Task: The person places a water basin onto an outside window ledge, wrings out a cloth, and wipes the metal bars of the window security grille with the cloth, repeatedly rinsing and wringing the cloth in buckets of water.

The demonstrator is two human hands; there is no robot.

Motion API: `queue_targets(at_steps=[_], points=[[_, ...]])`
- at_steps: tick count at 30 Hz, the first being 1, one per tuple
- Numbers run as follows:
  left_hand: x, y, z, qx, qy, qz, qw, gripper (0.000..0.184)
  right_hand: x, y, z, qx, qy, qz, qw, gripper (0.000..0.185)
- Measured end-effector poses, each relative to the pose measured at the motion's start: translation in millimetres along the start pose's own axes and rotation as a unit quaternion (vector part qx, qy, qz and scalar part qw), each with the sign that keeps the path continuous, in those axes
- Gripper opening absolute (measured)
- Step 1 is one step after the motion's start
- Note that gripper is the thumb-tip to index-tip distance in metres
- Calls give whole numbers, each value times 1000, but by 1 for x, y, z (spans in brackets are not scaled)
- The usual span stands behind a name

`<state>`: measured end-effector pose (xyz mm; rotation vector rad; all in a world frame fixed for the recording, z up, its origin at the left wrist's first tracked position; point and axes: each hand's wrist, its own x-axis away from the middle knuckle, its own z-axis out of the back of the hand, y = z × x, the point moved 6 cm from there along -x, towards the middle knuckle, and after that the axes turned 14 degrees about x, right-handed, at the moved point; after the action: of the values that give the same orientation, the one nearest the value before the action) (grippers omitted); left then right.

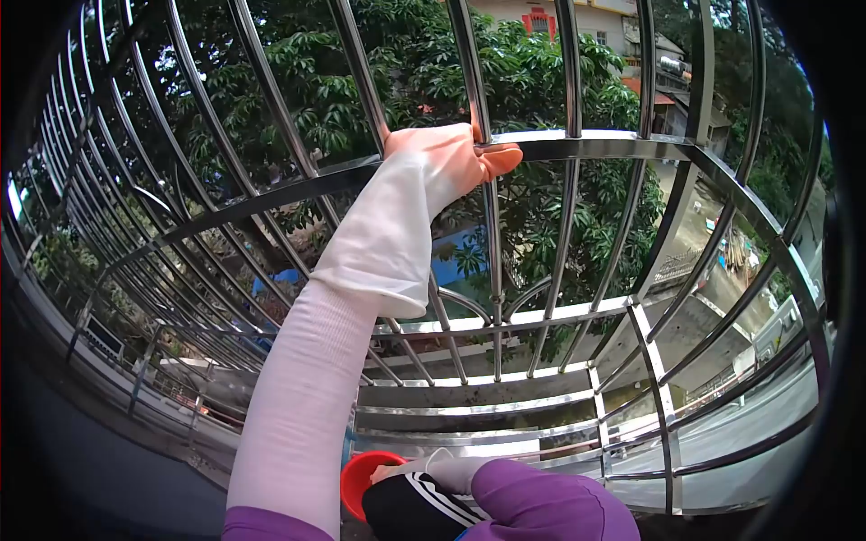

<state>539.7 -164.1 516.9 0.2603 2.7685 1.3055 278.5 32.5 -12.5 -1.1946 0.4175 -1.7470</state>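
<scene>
Pale ribbed sleeve [302, 406] foremost, head view: I see the gloved left hand [437, 155] curled round the steel rail [609, 147], hold made; remaining work unclear. Right hand [383, 472], beside the red tub [353, 487]: closure hidden, cannot tell.

This looks like a home's balcony: steel bars [570, 72] enclose it, trees [316, 86] and a building [604, 20] outside.

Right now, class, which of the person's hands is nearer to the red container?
Right. The right hand, partly hidden behind the black trouser leg, is at the red container; the left hand grips the metal rail, well above it.
</scene>
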Motion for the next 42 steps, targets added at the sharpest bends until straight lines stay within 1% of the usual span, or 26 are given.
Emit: queue_targets(at_steps=[3,11,14,17,19,21,23,25,27,28,29,30,31,32,33,34,35,36,37,38,39,41,42], points=[[2,-2,-2,33,1,8,999,41,-1,-1,0,-19,5,-7,1000,44],[7,-6,-8,72,2,19,997,40,3,-10,-3,-75,23,-29,997,52],[8,-6,-6,87,3,25,996,40,11,-13,3,-112,56,-33,992,55],[4,-9,-3,107,5,41,993,40,39,-15,23,-172,142,-34,974,58],[1,-11,1,123,10,51,991,40,72,2,48,-213,218,-54,951,60],[-2,-10,7,137,14,56,989,40,110,30,72,-232,283,-109,924,62],[-8,-10,13,153,19,64,986,39,158,64,94,-239,327,-164,900,62],[-20,-14,23,190,17,84,978,37,251,59,125,-260,394,-189,861,65],[-18,-16,23,208,73,87,972,34,329,57,160,-249,418,-245,839,64],[-15,-15,20,207,79,81,972,34,377,43,183,-168,471,-281,819,60],[-11,-14,19,206,86,76,972,33,414,27,204,-260,534,-202,779,42],[-22,-17,26,197,44,68,977,36,452,10,225,-258,555,-194,767,23],[-25,-18,29,208,40,80,974,37,499,-17,244,-194,606,-195,746,12],[-27,-18,29,218,37,89,971,38,534,-15,269,-193,672,-108,707,14],[-27,-18,28,226,35,98,968,38,584,-55,290,18,729,-221,647,16],[-21,-15,22,223,37,99,969,42,620,-75,313,136,762,-175,609,16],[-19,-16,21,230,32,115,966,43,657,-104,331,265,780,-218,524,16],[-18,-16,23,237,27,129,962,44,687,-121,355,238,757,-257,551,15],[-17,-16,23,243,23,142,959,45,709,-146,359,353,781,-280,433,12],[-15,-13,19,211,-3,125,970,45,735,-162,381,357,753,-355,423,15],[-12,-9,14,179,-28,106,978,45,761,-175,386,506,768,-293,262,17],[-9,-7,13,128,-57,98,985,45,803,-198,404,614,744,-250,87,16],[-7,-6,12,71,-61,76,993,43,818,-196,419,646,716,-262,32,14]])
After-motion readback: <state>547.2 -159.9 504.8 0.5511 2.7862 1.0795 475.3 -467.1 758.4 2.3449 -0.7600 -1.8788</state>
